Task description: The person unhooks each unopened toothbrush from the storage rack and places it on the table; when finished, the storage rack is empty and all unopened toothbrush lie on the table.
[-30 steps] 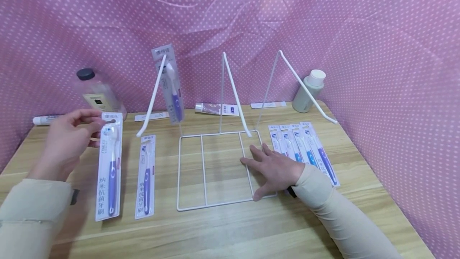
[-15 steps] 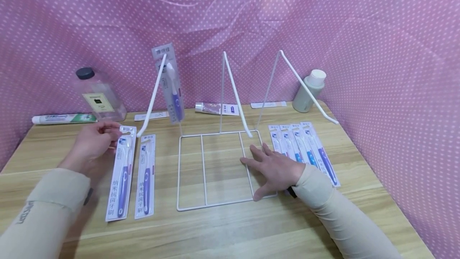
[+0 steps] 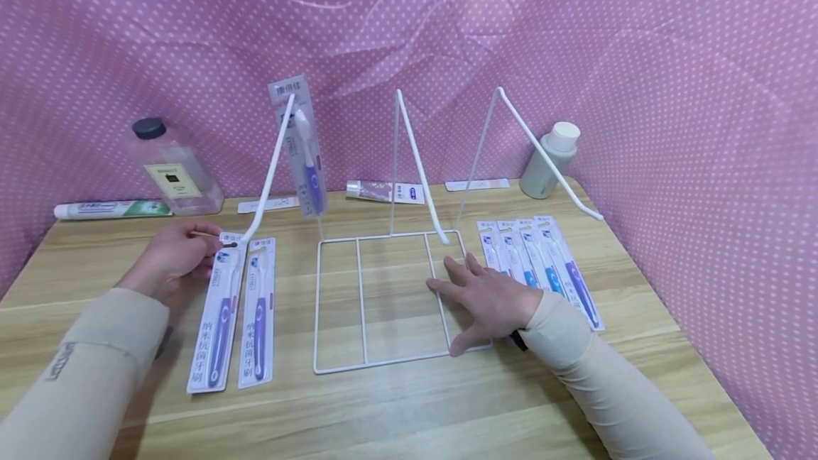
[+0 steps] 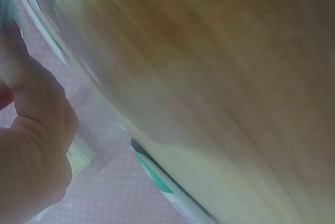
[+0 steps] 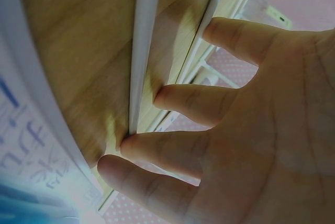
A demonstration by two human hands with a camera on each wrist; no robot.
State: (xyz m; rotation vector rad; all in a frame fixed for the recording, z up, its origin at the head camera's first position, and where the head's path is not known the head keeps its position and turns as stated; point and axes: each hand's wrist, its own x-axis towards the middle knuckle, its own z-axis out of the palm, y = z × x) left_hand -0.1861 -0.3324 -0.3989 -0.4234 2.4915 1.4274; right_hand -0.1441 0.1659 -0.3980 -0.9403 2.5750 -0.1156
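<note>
In the head view my left hand [image 3: 175,255] pinches the top of a packaged purple toothbrush [image 3: 217,325] near its hanger slot. The pack's top edge overlaps the front end of the left arm [image 3: 271,165] of a white wire rack. A second purple toothbrush pack [image 3: 258,318] lies just to its right. Farther back on that arm hangs another toothbrush pack [image 3: 300,151]. My right hand [image 3: 488,300], fingers spread, rests on the right side of the rack's base frame [image 3: 361,304]. The right wrist view shows its fingertips at the base wires [image 5: 145,51].
Several packaged toothbrushes [image 3: 562,268] lie right of the rack. Behind it are a toothpaste tube [image 3: 386,192], a pink bottle [image 3: 175,176], a green-and-white tube [image 3: 111,210] and a white-capped bottle [image 3: 546,165]. A pink dotted cloth [image 3: 409,27] hangs behind the table.
My left hand has moved right and slightly down with the toothbrush pack, bringing its top to the left arm's end. The right hand stays in place on the rack base.
</note>
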